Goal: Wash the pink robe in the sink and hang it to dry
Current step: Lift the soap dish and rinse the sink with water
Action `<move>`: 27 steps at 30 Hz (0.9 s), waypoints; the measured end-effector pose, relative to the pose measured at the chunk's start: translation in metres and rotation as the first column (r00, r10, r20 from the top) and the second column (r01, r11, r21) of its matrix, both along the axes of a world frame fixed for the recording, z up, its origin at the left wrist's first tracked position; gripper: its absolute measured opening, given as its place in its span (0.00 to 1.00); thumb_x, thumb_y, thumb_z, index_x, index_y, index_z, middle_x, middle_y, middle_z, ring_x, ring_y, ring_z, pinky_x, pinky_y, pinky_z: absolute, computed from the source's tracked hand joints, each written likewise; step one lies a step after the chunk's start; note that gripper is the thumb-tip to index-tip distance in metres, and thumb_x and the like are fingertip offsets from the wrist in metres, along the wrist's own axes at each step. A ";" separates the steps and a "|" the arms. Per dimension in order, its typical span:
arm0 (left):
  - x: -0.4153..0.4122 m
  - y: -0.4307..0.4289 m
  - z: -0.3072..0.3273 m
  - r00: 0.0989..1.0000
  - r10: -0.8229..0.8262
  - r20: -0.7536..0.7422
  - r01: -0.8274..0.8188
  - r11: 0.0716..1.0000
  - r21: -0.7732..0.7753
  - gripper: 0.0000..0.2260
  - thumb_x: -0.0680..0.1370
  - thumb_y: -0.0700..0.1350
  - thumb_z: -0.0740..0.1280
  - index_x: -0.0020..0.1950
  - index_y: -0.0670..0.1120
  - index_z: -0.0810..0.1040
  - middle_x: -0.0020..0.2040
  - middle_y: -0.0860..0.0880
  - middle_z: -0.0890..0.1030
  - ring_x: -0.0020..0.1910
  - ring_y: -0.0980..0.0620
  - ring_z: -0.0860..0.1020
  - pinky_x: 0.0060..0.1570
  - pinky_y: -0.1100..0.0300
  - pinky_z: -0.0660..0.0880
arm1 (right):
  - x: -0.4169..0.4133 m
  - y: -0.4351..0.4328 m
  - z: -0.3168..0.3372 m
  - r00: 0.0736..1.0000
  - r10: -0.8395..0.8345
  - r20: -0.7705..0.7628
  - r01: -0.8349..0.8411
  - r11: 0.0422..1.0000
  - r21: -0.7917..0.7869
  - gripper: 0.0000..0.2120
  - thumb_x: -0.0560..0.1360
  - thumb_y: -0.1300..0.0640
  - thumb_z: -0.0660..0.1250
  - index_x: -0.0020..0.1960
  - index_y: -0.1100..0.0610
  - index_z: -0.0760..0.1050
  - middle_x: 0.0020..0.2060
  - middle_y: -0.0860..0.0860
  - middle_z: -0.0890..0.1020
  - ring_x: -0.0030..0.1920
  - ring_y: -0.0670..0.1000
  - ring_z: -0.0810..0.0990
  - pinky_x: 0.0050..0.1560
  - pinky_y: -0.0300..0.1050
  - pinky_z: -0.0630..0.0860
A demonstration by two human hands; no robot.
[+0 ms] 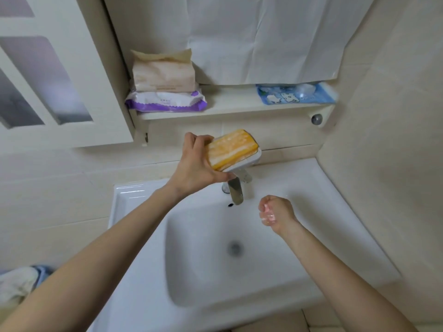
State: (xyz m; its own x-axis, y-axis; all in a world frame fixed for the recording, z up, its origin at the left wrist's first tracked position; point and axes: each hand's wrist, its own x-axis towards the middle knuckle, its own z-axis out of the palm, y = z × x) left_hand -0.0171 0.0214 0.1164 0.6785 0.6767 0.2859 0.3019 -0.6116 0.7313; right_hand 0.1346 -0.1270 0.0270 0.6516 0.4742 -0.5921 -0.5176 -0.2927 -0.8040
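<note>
Head: left hand (191, 168) grips soap dish (252, 159) (tilted).

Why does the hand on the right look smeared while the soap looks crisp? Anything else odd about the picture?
Head view: the right hand is motion-blurred and the drain soft; the soap on its dish in the left hand is sharp; the wide lens bends the door; glare streaks the rim of the sink.

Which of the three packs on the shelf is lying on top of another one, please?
The beige pack, at the left: it rests on the purple-and-white pack, while the blue pack lies alone at the right.
</note>
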 end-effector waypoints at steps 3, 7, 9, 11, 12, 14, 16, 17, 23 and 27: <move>0.000 0.001 0.000 1.000 0.000 0.010 0.000 1.000 -0.008 0.42 0.58 0.48 0.82 0.66 0.41 0.67 0.56 0.50 0.61 0.55 0.54 0.68 0.54 0.72 0.64 | -0.003 0.007 0.007 1.000 -0.025 0.011 0.025 1.000 -0.010 0.14 0.64 0.72 0.46 0.28 0.59 0.64 0.23 0.54 0.65 0.19 0.47 0.57 0.23 0.29 0.52; -0.001 0.002 0.000 1.000 -0.002 0.013 0.002 1.000 -0.009 0.41 0.59 0.48 0.82 0.66 0.41 0.67 0.56 0.50 0.61 0.55 0.53 0.68 0.55 0.71 0.65 | -0.010 0.014 0.020 0.999 0.028 0.043 -0.028 1.000 0.009 0.09 0.58 0.69 0.48 0.28 0.57 0.60 0.20 0.52 0.62 0.18 0.46 0.54 0.24 0.28 0.51; -0.002 0.003 -0.001 1.000 -0.003 0.009 0.003 1.000 -0.005 0.41 0.59 0.48 0.82 0.66 0.41 0.66 0.56 0.50 0.61 0.55 0.54 0.67 0.53 0.73 0.64 | -0.015 0.018 0.027 0.996 0.058 0.067 -0.059 0.998 0.020 0.07 0.52 0.66 0.48 0.27 0.57 0.59 0.20 0.51 0.61 0.19 0.46 0.53 0.23 0.29 0.51; -0.003 0.005 -0.001 1.000 -0.001 0.009 0.001 1.000 -0.010 0.41 0.59 0.48 0.82 0.66 0.41 0.66 0.56 0.50 0.61 0.54 0.54 0.67 0.53 0.74 0.63 | -0.017 0.022 0.031 0.992 0.080 0.098 -0.083 0.996 0.030 0.07 0.51 0.65 0.48 0.27 0.57 0.59 0.19 0.52 0.61 0.19 0.47 0.53 0.22 0.30 0.51; -0.003 0.006 -0.001 1.000 0.000 0.009 0.000 1.000 -0.014 0.41 0.59 0.48 0.82 0.66 0.42 0.66 0.56 0.50 0.61 0.54 0.54 0.67 0.53 0.74 0.63 | -0.018 0.024 0.033 0.990 0.088 0.114 -0.092 0.995 0.033 0.07 0.51 0.66 0.47 0.26 0.57 0.59 0.18 0.52 0.61 0.19 0.47 0.52 0.22 0.30 0.51; -0.004 0.007 -0.001 1.000 0.002 0.006 -0.001 1.000 -0.016 0.41 0.59 0.48 0.82 0.66 0.42 0.66 0.57 0.49 0.62 0.55 0.54 0.67 0.52 0.74 0.63 | -0.022 0.027 0.035 0.986 0.102 0.129 -0.106 0.994 0.029 0.07 0.52 0.66 0.47 0.26 0.56 0.58 0.18 0.51 0.60 0.19 0.47 0.52 0.22 0.31 0.51; -0.005 0.008 -0.001 1.000 0.003 0.003 -0.003 1.000 -0.017 0.41 0.59 0.48 0.82 0.67 0.42 0.66 0.56 0.50 0.62 0.55 0.54 0.67 0.53 0.73 0.63 | -0.024 0.030 0.036 0.986 0.108 0.128 -0.110 0.994 0.013 0.09 0.55 0.68 0.46 0.26 0.56 0.58 0.18 0.50 0.59 0.19 0.47 0.53 0.22 0.30 0.51; -0.006 0.008 -0.001 1.000 0.002 0.001 -0.002 1.000 -0.016 0.41 0.59 0.48 0.82 0.67 0.42 0.66 0.56 0.50 0.61 0.55 0.54 0.67 0.53 0.73 0.63 | -0.025 0.032 0.036 0.986 0.108 0.127 -0.109 0.994 0.002 0.11 0.58 0.70 0.46 0.26 0.56 0.58 0.18 0.50 0.59 0.19 0.47 0.53 0.22 0.30 0.51; -0.011 0.009 -0.001 1.000 -0.005 -0.001 0.005 1.000 -0.013 0.42 0.59 0.49 0.82 0.67 0.41 0.66 0.56 0.50 0.61 0.55 0.54 0.66 0.54 0.72 0.64 | -0.029 0.042 0.038 0.985 0.110 0.132 -0.112 0.994 0.010 0.14 0.61 0.71 0.45 0.24 0.55 0.58 0.20 0.50 0.59 0.20 0.47 0.53 0.24 0.31 0.50; -0.014 0.011 -0.002 1.000 0.005 0.012 -0.005 1.000 -0.011 0.42 0.59 0.49 0.82 0.67 0.41 0.66 0.56 0.50 0.61 0.55 0.54 0.67 0.51 0.78 0.64 | -0.036 0.045 0.041 0.986 0.125 0.110 -0.132 0.990 0.052 0.08 0.53 0.67 0.46 0.26 0.56 0.58 0.19 0.50 0.59 0.19 0.47 0.53 0.24 0.30 0.50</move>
